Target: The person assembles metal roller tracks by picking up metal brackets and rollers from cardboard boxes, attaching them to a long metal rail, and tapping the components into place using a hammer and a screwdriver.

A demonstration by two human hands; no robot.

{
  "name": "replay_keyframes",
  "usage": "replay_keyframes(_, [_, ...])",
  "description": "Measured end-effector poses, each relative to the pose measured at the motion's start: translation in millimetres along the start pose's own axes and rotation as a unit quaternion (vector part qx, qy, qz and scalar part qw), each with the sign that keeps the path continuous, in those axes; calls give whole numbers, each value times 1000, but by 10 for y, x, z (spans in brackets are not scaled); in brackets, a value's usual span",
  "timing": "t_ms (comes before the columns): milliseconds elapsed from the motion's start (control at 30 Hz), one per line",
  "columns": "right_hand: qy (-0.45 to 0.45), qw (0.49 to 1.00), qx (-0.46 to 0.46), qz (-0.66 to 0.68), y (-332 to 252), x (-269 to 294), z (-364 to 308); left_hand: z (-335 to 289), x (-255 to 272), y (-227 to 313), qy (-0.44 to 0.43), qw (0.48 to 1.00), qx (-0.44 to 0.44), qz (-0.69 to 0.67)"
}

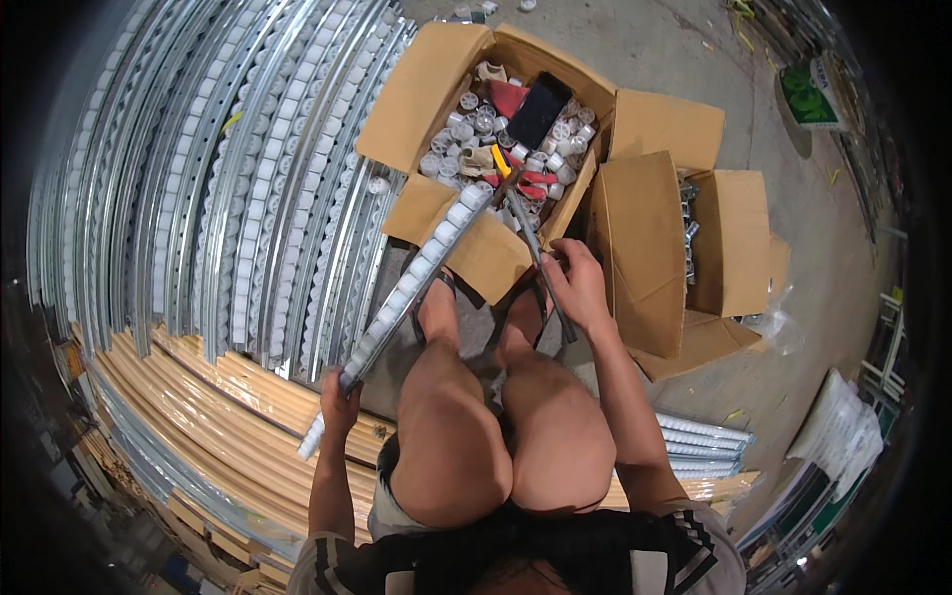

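My left hand [340,405] is closed round the lower part of a roller track [412,283], a metal rail filled with white wheels. The track slants up to the right, its upper end at the open cardboard box [426,94]. My right hand [577,286] grips the grey handle of a hammer [529,223]. The hammer's head is beside the track's upper end, over the box's near flap; whether they touch I cannot tell. Loose white wheels [483,121] fill the box, with a black phone [539,109], red-and-beige gloves [509,97] and a yellow-handled tool [501,159] on top.
Many roller tracks [263,178] lie side by side on the left. Below them are wrapped tan tubes [218,382]. A second open box [640,258] with metal parts stands at right. More tracks [704,444] lie behind my right arm. A plastic-wrapped bundle [833,421] rests farther right.
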State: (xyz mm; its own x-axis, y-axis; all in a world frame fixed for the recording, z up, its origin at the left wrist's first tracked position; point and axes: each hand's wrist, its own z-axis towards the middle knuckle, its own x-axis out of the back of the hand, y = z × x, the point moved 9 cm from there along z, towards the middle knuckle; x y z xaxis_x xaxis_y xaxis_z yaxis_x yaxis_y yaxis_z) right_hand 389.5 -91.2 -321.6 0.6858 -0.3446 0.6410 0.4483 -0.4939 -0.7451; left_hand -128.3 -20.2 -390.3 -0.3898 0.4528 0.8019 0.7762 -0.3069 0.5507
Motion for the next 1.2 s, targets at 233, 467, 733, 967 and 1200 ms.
replay_keyframes(233, [-85, 986, -78, -119, 199, -444, -24, 187, -179, -186, -157, 985, 45, 56])
replay_keyframes(467, [-91, 984, -151, 16, 424, -471, -20, 818, -134, 547, -159, 982, -43, 91])
replay_keyframes(733, [-9, 968, -123, 218, 324, -96, -209, 1738, -926, 1021, -252, 961, 65, -92])
replay_keyframes(967, [-31, 970, -145, 194, 204, 203, -237, 1574, -697, 1494, -100, 989, 18, 104])
replay_keyframes(1200, [-55, 976, -122, 173, -139, 310, -151, 1470, -751, 1591, -12, 989, -37, 142])
